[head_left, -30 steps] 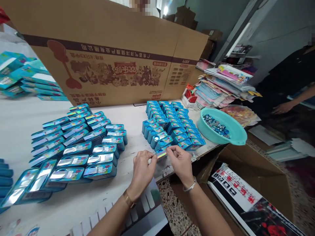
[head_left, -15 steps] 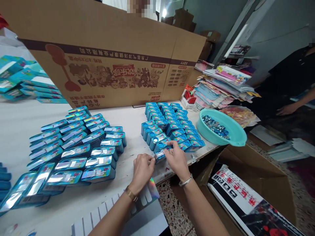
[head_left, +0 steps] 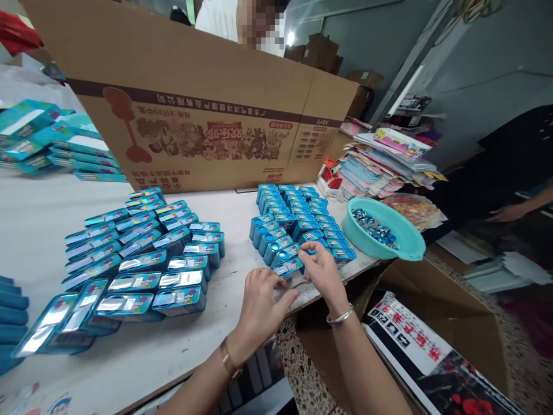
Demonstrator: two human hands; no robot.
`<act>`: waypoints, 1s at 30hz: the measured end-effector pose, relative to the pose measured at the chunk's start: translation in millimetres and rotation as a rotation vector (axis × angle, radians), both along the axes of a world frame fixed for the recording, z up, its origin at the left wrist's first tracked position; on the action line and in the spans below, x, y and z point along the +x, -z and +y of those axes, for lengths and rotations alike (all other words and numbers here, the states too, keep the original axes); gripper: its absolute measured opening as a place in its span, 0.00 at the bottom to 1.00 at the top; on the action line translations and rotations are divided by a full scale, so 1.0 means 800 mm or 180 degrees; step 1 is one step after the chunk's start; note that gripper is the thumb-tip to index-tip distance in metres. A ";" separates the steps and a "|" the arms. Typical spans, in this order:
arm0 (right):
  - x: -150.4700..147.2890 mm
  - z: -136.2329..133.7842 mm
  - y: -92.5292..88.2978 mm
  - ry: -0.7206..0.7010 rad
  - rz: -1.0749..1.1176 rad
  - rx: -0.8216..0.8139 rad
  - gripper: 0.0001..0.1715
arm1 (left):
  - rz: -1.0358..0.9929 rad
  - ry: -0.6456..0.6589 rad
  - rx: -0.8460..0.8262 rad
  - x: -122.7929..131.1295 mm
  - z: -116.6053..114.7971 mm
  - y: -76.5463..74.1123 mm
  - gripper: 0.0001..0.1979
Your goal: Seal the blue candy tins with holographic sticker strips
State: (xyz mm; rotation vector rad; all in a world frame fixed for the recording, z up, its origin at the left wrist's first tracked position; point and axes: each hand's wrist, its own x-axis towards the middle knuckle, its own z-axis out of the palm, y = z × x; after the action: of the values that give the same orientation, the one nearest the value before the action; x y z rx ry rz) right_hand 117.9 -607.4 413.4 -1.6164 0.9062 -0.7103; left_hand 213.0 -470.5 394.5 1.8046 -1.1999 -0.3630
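Note:
Blue tins stand in close rows [head_left: 298, 210] at the middle of the white table [head_left: 233, 219]. At the near end of these rows is a tin with a round recess [head_left: 287, 266]. My left hand [head_left: 263, 300] is just in front of it, thumb apart from the fingers and nothing held. My right hand [head_left: 319, 268] is at the tin's right side, thumb and fingertips close together; what they hold, if anything, is too small to tell. A larger group of shiny-topped blue tins [head_left: 142, 259] stands to the left.
A turquoise basin [head_left: 367, 242] with shiny round pieces stands right, before stacked printed sheets [head_left: 380, 167]. A large cardboard sheet [head_left: 216, 109] rises behind the tins. An open carton [head_left: 466, 311] is below right. One person is behind the cardboard, another at the right.
My left hand has come away from the near tin and its thumb has spread. My right hand has shifted slightly right. The striped sheet under my left arm has moved down, mostly below the table edge.

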 end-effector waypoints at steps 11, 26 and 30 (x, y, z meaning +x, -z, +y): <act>0.021 -0.045 0.010 -0.0811 -0.0064 -0.0413 0.24 | 0.0107 -0.0068 0.0594 0.054 -0.050 -0.014 0.15; 0.019 -0.074 0.010 -0.0492 0.0167 -0.0841 0.17 | 0.0185 -0.0365 0.0731 0.054 -0.066 0.002 0.12; 0.006 -0.070 0.010 -0.0764 0.0125 -0.0289 0.24 | 0.0356 -0.0299 0.0360 0.049 -0.061 -0.017 0.12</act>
State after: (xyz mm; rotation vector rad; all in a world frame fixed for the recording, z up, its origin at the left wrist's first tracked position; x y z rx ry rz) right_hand 122.7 -663.7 405.6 -1.7893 0.7006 -0.5604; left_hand 251.9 -519.4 407.9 1.9043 -1.0312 -0.4793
